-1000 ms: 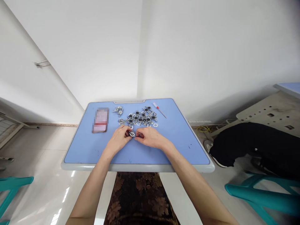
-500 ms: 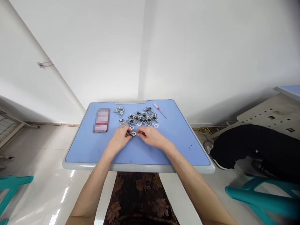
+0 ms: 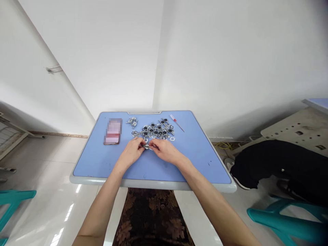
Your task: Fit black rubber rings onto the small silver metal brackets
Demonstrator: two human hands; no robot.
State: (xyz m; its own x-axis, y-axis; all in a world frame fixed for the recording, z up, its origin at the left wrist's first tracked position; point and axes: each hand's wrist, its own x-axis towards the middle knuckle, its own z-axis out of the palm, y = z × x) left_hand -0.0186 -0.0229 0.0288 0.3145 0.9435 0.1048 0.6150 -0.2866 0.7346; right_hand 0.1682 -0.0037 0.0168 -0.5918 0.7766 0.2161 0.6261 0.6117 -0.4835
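Note:
My left hand (image 3: pixel 132 149) pinches a small silvery metal part (image 3: pixel 146 147) that has a rounded plate and a thin shank. From the other side my right hand (image 3: pixel 165 149) closes its fingertips on the same part, low over the blue tabletop (image 3: pixel 159 169). Fingertips hide much of the part. Just beyond the hands lies a pile of similar metal parts (image 3: pixel 156 132), several with black round centres. A loose flat plate (image 3: pixel 172 139) with a hole lies at the pile's right edge.
Left of the pile lies a phone (image 3: pixel 113 131) with a blurred screen. A smaller group of metal parts (image 3: pixel 132 121) sits at the back. A screwdriver with a red-and-clear handle (image 3: pixel 176 122) lies at the back right. Someone's dark-clothed leg (image 3: pixel 271 164) is beside the table.
Both hands stay together on the metal part, which has turned slightly, its thin shank now pointing to the right. The whole view has shifted a little.

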